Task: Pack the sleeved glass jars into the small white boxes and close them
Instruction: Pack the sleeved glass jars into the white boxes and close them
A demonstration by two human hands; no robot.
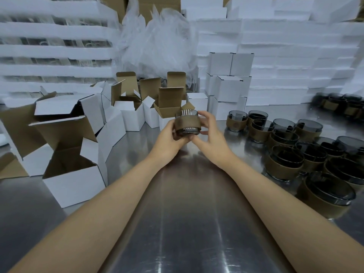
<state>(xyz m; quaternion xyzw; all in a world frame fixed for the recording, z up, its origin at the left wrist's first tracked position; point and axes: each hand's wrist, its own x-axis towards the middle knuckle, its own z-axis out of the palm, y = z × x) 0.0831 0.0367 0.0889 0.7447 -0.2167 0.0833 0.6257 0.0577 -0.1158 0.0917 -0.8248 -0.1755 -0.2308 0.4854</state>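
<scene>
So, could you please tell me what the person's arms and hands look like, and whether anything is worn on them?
The left forearm and right forearm are bare right to the frame's edge, with no sleeves showing. The left grip and right grip are bare hands without gloves. No watch, bracelet or ring is visible, though something small could be missed.
</scene>
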